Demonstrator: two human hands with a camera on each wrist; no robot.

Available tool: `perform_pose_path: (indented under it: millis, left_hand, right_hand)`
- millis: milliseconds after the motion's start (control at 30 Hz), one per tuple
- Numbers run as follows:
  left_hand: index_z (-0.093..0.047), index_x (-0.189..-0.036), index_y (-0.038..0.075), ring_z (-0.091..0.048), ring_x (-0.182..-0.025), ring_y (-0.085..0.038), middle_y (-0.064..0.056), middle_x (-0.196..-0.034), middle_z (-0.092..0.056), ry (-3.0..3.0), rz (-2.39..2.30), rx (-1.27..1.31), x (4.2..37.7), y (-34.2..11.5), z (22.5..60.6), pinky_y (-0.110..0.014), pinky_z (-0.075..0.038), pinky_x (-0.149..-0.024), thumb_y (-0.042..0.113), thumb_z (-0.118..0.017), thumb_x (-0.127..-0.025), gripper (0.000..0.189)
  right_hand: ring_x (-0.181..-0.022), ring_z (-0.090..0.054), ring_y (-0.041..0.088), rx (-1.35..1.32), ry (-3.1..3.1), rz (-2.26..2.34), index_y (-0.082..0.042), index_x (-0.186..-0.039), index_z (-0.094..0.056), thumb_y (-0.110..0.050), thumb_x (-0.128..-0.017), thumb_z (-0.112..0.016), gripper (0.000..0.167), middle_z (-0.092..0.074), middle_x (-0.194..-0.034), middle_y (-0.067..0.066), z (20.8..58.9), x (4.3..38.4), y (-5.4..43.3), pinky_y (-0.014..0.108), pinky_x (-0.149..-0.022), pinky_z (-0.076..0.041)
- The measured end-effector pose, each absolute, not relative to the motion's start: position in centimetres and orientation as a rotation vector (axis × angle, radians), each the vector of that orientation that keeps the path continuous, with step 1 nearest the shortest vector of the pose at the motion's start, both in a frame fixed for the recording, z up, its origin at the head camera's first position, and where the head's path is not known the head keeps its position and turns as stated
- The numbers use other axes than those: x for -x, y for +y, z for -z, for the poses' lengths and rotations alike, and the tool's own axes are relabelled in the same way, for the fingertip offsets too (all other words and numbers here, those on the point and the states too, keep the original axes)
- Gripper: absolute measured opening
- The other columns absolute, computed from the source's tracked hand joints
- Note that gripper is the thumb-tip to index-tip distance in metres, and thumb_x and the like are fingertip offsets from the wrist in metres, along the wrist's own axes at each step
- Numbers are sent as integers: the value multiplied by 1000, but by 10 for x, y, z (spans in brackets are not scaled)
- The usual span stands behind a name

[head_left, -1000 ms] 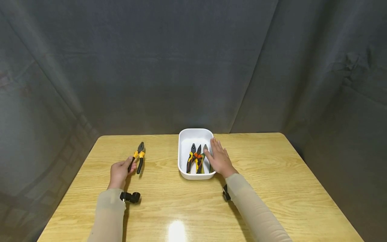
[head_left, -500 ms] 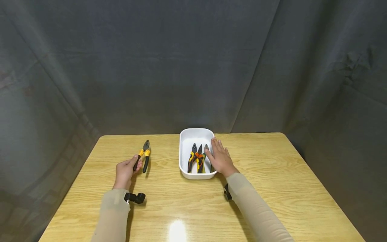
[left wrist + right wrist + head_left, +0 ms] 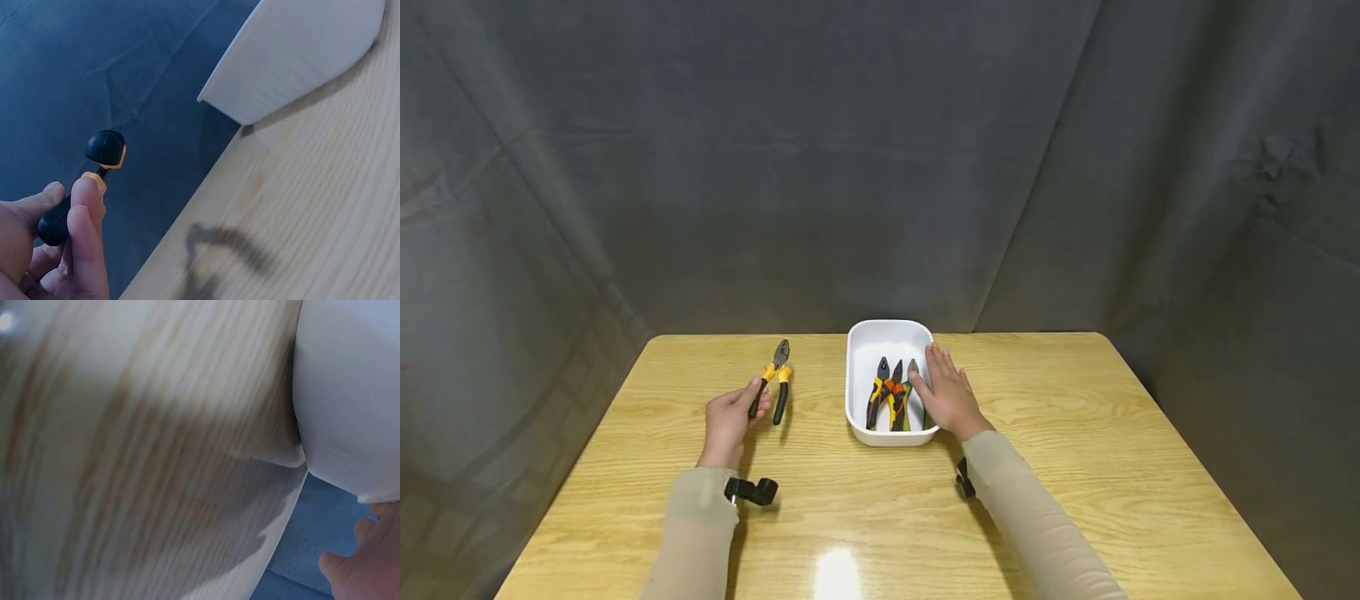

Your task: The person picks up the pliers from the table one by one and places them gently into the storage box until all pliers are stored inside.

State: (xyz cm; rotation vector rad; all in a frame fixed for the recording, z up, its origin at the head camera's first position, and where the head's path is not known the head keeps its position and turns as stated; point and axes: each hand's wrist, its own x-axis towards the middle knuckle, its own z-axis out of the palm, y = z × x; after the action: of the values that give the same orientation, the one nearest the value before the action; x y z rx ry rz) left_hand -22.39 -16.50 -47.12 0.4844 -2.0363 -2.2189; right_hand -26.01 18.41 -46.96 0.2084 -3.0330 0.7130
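Note:
My left hand (image 3: 727, 427) grips one handle of a pair of combination pliers (image 3: 782, 353) with yellow-and-black grips. The pliers are raised off the table, jaws pointing away from me and handles spread. In the left wrist view, thumb and fingers close round a black handle (image 3: 55, 224); the other handle end (image 3: 105, 149) sticks out free. A white plastic box (image 3: 891, 439) stands to the right, holding pliers (image 3: 874, 404) with yellow-black grips, orange-black pliers (image 3: 897, 402) and green-handled pliers (image 3: 913, 367). My right hand (image 3: 951, 402) rests with straight fingers over the box's right rim, partly covering the green-handled pair.
Everything is on a light wooden table (image 3: 1075, 467). A dark grey curtain (image 3: 820, 183) hangs behind it and at both sides. Black wrist camera mounts (image 3: 752, 492) sit on the sleeves. In the left wrist view, a shadow falls on the wood below the raised pliers.
My left hand has moved right and slightly away from me, bringing the pliers nearer the white box. My right hand stays on the box's rim.

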Motion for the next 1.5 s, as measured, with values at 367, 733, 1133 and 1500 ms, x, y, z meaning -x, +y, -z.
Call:
perform_pose_path:
  millis: [367, 733, 1133, 1500]
  left_hand:
    - [-64, -118, -17, -67, -66, -2, 3, -72, -71, -2014, 2259, -491, 223, -151, 470, -16, -56, -63, 30, -60, -103, 49]
    - [-66, -118, -17, -69, -67, -5, -1, -78, -74, -2050, 2244, -456, 226, -144, 466, -19, -57, -65, 31, -62, -103, 51]
    - [-66, -117, -17, -69, -68, -8, -4, -80, -74, -2051, 2258, -426, 226, -129, 459, -21, -57, -65, 32, -64, -101, 51]
    - [-66, -117, -17, -69, -68, -9, -10, -84, -75, -2002, 2330, -385, 227, -122, 456, -23, -59, -67, 29, -65, -101, 49]
  right_hand:
    - [-155, -11, 34, -201, -3014, -737, -6, -162, -17, -50, -108, -34, 71, -14, -169, 13, 473, 260, 183, 60, -121, -11]
    - [-155, -10, 35, -202, -3019, -734, -6, -162, -15, -53, -108, -31, 73, -12, -169, 13, 472, 260, 182, 61, -121, -11]
    - [-155, -10, 34, -202, -3016, -746, -7, -162, -16, -53, -108, -31, 73, -12, -169, 12, 470, 258, 181, 60, -122, -11]
    - [-155, -10, 34, -209, -3019, -755, -6, -162, -16, -50, -109, -34, 71, -12, -169, 12, 469, 258, 178, 60, -121, -11]
